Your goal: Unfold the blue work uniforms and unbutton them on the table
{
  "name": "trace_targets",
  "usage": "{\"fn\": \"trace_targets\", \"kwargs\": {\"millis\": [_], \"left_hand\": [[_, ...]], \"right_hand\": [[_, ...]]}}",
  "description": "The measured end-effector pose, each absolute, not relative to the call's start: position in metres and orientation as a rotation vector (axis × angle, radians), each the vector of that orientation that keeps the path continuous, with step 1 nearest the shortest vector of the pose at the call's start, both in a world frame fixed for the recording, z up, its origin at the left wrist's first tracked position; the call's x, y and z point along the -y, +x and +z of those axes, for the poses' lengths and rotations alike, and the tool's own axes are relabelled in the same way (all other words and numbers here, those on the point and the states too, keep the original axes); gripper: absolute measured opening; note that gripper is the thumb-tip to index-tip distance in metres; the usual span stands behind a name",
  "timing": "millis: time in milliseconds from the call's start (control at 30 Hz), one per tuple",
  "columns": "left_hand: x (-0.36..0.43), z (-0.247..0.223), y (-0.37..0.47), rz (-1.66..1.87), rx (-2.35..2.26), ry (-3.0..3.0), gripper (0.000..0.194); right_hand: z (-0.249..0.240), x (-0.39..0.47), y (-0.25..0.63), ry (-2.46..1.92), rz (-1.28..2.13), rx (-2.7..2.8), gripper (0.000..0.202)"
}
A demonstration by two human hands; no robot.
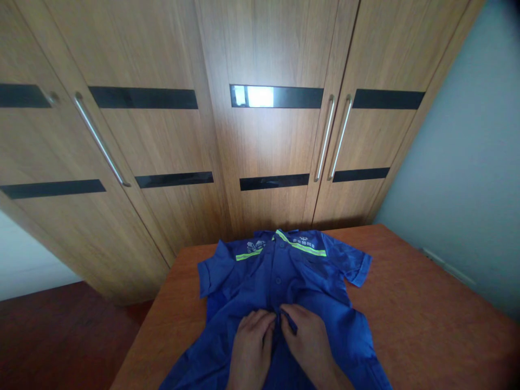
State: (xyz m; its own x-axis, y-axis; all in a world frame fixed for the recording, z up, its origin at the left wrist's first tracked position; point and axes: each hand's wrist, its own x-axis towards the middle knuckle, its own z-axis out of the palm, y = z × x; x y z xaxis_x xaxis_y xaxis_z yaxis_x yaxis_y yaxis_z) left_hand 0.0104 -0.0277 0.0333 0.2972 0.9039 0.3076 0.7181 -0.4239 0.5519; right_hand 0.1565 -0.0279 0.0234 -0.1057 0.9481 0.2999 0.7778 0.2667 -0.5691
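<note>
Blue shirt (280,281) placket pinched in both hands' grip

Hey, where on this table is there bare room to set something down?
Bare wood lies right of the blue shirt, out to the table edge, and a narrower strip left of it. Crowded at the placket, where left hand and right hand meet.

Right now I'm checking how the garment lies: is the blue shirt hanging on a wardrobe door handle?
No, the blue shirt lies spread flat on the wooden table, under both hands.

Wooden wardrobe (260,135) behind an orange-brown table (426,303), pale wall (479,179) beside.
</note>
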Motion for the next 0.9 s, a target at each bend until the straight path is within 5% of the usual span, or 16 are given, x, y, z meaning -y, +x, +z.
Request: {"fn": "trace_targets", "kwargs": {"millis": [333,467,633,900], "left_hand": [[0.025,0.048,-0.051,1.259,-1.619,2.234,0.024],[0.021,0.045,-0.080,1.135,-1.699,2.342,0.025],[0.023,0.039,-0.073,0.864,-1.874,2.527,0.042],[0.036,0.057,-0.012,1.016,-1.495,2.669,0.050]], "right_hand": [[0.053,0.014,0.237,-1.586,0.362,1.532,0.030],[0.044,0.014,0.259,-1.617,0.333,1.675,0.029],[0.035,0.017,0.243,-1.733,0.118,1.935,0.034],[0.064,0.023,0.177,-1.485,0.149,2.050,0.032]]}}
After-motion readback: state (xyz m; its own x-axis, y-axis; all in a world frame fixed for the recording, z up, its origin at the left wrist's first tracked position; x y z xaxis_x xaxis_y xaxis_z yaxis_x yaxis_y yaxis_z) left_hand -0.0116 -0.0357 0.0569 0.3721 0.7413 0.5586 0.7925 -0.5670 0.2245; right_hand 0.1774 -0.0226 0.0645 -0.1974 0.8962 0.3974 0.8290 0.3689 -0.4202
